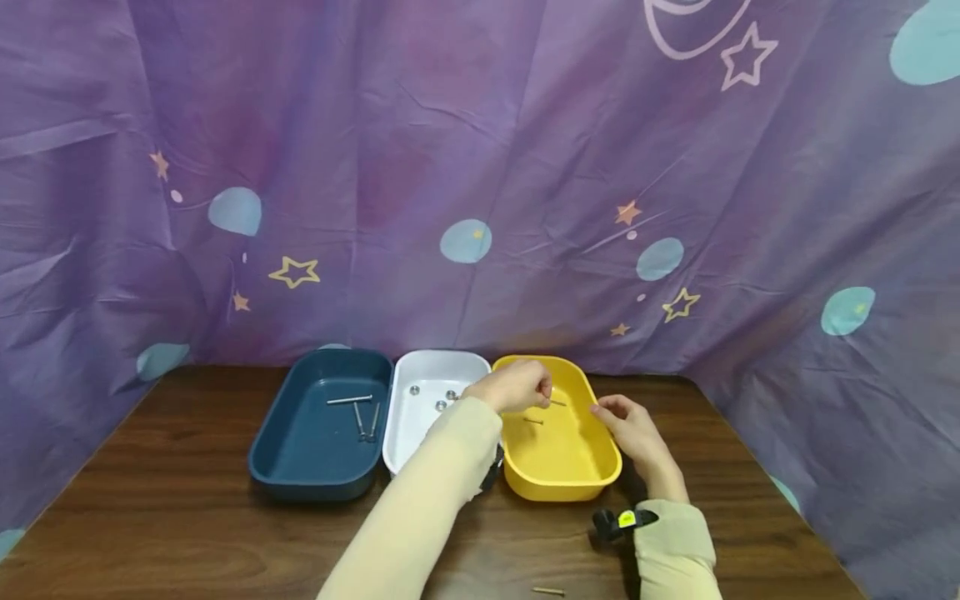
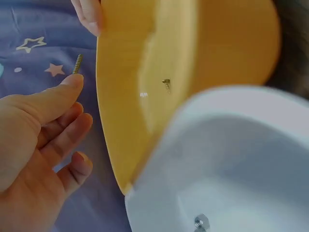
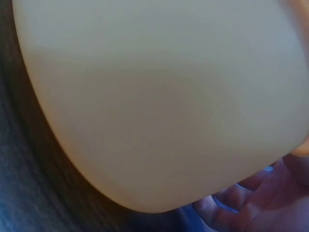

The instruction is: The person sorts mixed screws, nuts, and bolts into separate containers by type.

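My left hand (image 1: 517, 387) is over the yellow bin (image 1: 558, 467). In the left wrist view, the thumb and a finger of that hand pinch a brass screw (image 2: 78, 64), its threaded end sticking out past the thumb. Another brass screw (image 1: 533, 421) lies on the yellow bin's floor. At the bin's right side, my right hand (image 1: 637, 437) grips the rim, thumb at the edge. The right wrist view is mostly filled by the bin's pale-looking wall (image 3: 154, 121), with curled fingers (image 3: 231, 205) partly hidden behind it.
Left of the yellow bin stands a white bin (image 1: 405, 417) with several nuts (image 1: 441, 406), partly hidden by my left arm. Beside it, a dark blue bin (image 1: 300, 454) holds several bolts (image 1: 349, 400). One brass screw (image 1: 548, 592) lies on the wooden table near its front. A purple cloth (image 1: 405, 167) hangs behind.
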A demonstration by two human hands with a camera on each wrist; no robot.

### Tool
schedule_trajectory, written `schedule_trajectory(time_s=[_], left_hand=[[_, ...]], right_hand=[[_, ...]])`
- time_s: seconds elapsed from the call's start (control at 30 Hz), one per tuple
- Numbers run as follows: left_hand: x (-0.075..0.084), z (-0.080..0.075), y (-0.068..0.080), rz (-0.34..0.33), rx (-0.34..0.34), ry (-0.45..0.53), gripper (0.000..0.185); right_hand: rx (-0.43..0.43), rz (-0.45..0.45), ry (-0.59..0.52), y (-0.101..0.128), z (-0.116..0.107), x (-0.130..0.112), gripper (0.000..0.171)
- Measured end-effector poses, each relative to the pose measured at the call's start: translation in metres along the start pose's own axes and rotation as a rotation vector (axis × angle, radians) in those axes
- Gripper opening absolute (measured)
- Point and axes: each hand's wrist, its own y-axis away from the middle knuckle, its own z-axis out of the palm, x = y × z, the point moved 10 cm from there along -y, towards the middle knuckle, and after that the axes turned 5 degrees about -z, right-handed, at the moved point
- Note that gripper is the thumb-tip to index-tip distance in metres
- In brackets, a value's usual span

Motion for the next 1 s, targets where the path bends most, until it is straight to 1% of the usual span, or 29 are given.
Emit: schedule_trajectory(time_s=[0.07, 0.23, 0.33, 0.5, 0.67, 0.7, 0.87, 1.0], left_hand=[[-0.004, 0.000, -0.004, -0.029, -0.001, -0.010, 0.009], [-0.013, 0.004, -0.010, -0.101, -0.035, -0.012, 0.011], [-0.016, 0.008, -0.012, -0.121, -0.050, -0.007, 0.010], [-0.020, 0.011, -0.017, -0.146, -0.046, 0.011, 0.008], [-0.025, 0.019, -0.022, -0.175, -0.059, 0.016, 0.005], [-0.025, 0.020, -0.023, -0.178, -0.062, 0.012, 0.006], [-0.022, 0.023, -0.027, -0.163, -0.075, -0.014, 0.027], [-0.019, 0.021, -0.027, -0.146, -0.081, -0.014, 0.026]], right_hand=[[-0.005, -0.004, -0.005, 0.000, 0.004, -0.002, 0.029], [-0.006, 0.000, -0.020, -0.001, 0.011, -0.001, 0.030], [0.001, 0.000, -0.016, -0.001, 0.012, 0.000, 0.029], [0.009, -0.002, -0.012, 0.000, 0.011, 0.000, 0.028], [0.008, 0.006, -0.018, 0.002, 0.009, 0.000, 0.028], [0.010, 0.009, -0.020, 0.002, 0.007, 0.000, 0.029], [0.017, 0.016, -0.016, 0.002, 0.001, 0.003, 0.028], [0.011, 0.010, -0.019, 0.001, -0.001, 0.004, 0.028]])
